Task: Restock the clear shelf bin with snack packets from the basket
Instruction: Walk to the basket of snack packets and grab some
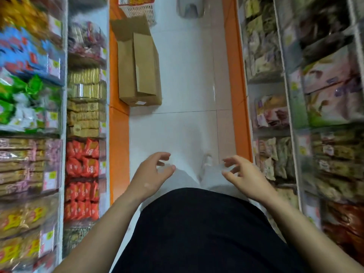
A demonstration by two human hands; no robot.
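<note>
The tiled floor (187, 75) bears 1 cardboard box (139, 66) and 1 white basket (140, 11).

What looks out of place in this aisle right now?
A cardboard box lies on the floor against the left shelf base, flaps open, narrowing the way to the basket. Nothing looks spilled; the shelves are too blurred to judge.

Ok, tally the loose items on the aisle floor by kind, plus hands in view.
cardboard box: 1
white basket: 1
grey object, kind unclear: 1
hands (left hand, right hand), both empty: 2
Total: 5
</note>
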